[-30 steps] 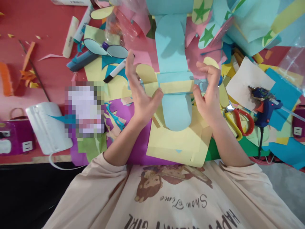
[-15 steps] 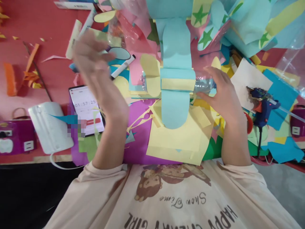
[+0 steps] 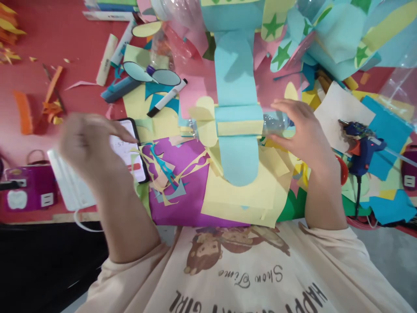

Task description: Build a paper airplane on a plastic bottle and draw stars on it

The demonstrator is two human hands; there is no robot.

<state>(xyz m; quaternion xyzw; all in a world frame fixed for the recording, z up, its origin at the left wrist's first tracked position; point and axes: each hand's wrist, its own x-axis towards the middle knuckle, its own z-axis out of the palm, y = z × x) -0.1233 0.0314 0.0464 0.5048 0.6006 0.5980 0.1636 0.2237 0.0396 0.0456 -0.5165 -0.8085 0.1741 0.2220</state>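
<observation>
My left hand [image 3: 93,152] is blurred by motion, over the left edge of the phone [image 3: 141,176] and the white device [image 3: 70,184]. Its fingers are too smeared to read. My right hand [image 3: 301,134] has thumb and fingers around the end of a clear plastic bottle [image 3: 275,124], which lies sideways. A light blue paper piece [image 3: 236,74] wraps over the bottle, with a pale yellow band [image 3: 240,128] across it. Its rounded lower end [image 3: 239,167] hangs over yellow sheets [image 3: 241,202]. A pale yellow paper shape [image 3: 206,132] is at the bottle's left end.
A blue glue gun [image 3: 361,152] with a cord lies at right. Behind are a black-and-white marker [image 3: 167,98] and star-decorated blue paper pieces [image 3: 282,56]. Paper scraps [image 3: 166,169] lie on a purple sheet [image 3: 185,206]. Orange scraps [image 3: 23,113] are at far left.
My left hand has moved left and toward my body, uncovering the pens and oval papers behind it. The bottle and my right hand have shifted slightly left and toward me together.
</observation>
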